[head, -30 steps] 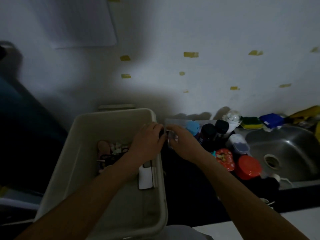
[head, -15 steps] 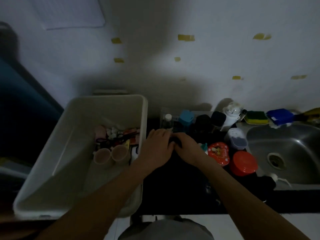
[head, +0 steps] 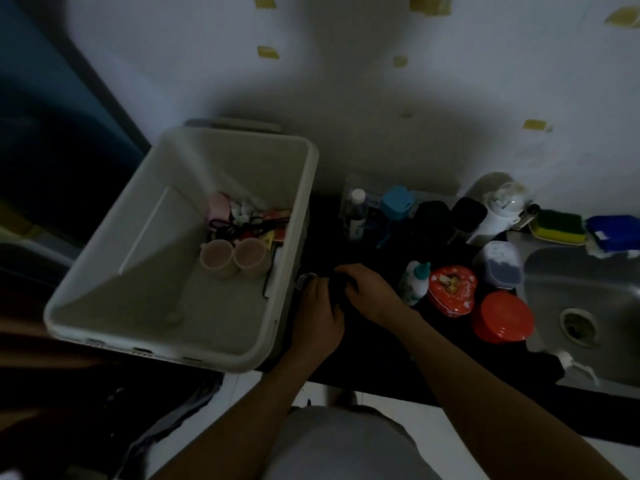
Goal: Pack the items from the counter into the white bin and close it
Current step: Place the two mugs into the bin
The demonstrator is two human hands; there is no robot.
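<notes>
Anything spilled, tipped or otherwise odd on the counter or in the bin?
Nothing stands out. The pink cups stand upright in the white bin, and no spill shows on the counter. The dark item between the left hand and right hand is too dim to judge.

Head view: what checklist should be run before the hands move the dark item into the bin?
1. Bin open: ok.
2. Bare floor free in bin: ok.
3. Left hand and right hand on dark item: ok.
4. Grip firm: cannot tell, too dark.
5. Cups upright: ok.
6. Counter emptied: not ok; red tin and bottles are on it.
</notes>
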